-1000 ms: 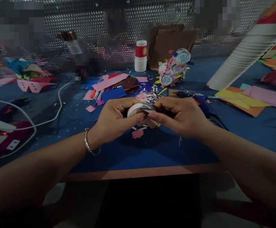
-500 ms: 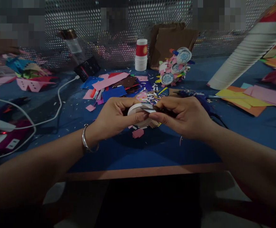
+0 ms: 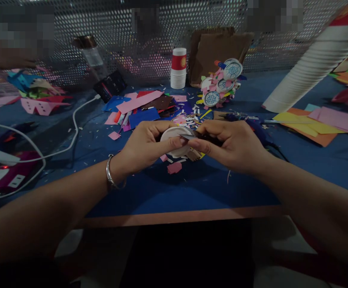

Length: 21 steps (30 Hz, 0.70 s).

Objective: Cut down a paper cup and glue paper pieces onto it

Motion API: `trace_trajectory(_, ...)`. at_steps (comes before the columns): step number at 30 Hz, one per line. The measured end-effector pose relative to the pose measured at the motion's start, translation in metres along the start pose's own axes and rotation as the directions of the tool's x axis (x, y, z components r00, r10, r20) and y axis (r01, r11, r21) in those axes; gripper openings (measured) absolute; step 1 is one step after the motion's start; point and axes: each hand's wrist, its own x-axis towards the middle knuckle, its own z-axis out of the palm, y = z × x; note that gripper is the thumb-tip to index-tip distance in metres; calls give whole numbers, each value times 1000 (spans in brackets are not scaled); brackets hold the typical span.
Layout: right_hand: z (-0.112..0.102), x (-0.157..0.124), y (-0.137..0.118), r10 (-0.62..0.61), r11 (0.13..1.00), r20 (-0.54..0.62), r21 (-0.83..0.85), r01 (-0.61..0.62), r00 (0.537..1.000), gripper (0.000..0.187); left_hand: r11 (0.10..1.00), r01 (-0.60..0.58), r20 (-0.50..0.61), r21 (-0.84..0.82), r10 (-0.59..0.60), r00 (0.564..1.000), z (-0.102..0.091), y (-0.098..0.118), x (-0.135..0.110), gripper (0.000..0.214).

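Note:
My left hand (image 3: 151, 142) is closed around a shallow white round piece (image 3: 174, 150) that looks like the bottom of a paper cup. Its thumb presses on the near side, close to the rim. In my right hand (image 3: 229, 144) is a thin metal blade (image 3: 187, 137), which points left and lies against the rim of the white piece. The blade's handle is mostly hidden by my fingers, so I cannot tell whether it is a knife or scissors. Both thumbs almost meet at the blade. Paper scraps (image 3: 174, 167) lie below my hands.
Coloured paper (image 3: 144, 116) and clippings lie behind my hands. Farther back are stacked paper cups (image 3: 178, 74), a decorated cup-base model (image 3: 221, 84) and cardboard (image 3: 218, 52). A long cup stack (image 3: 308, 68) leans at right. A white cable (image 3: 74, 128) crosses the left. Another person's hand (image 3: 6, 58) shows far left.
The white round piece has tipped so more of its flat face shows. The blade has shifted slightly along its rim, and both hands keep their grip.

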Motion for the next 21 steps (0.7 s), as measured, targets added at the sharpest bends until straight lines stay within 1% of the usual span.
trace_trajectory(3, -1, 0, -1, -12, 1000, 7, 24, 12, 1000, 55, 1000, 16, 2, -14, -16, 1000, 0, 0, -1, 41)
trace_trajectory(7, -2, 1, -4, -22, 999, 26, 36, 21, 999, 56, 998, -13, -12, 54, 14, 1000, 0, 4, -1, 46)
trace_trajectory(12, -3, 2, -6, -20, 999, 25, 35, 20, 999, 59, 992, -49, -27, 116, 53, 998, 0, 8, -1, 43)
trace_trajectory(15, -3, 3, -5, -13, 998, 25, 56, 12, 1000, 62, 996, -31, -9, 82, 31, 999, 1, 8, -1, 43)
trace_trajectory(18, -3, 4, -3, -6, 997, 36, 82, 3, 999, 62, 1000, 13, 12, -4, -13, 1000, 1, 6, -1, 42)
trace_trajectory(21, -3, 4, 0, -32, 993, 59, 111, 25, 998, 59, 994, 63, 52, -88, -59, 997, -2, 2, -1, 38)
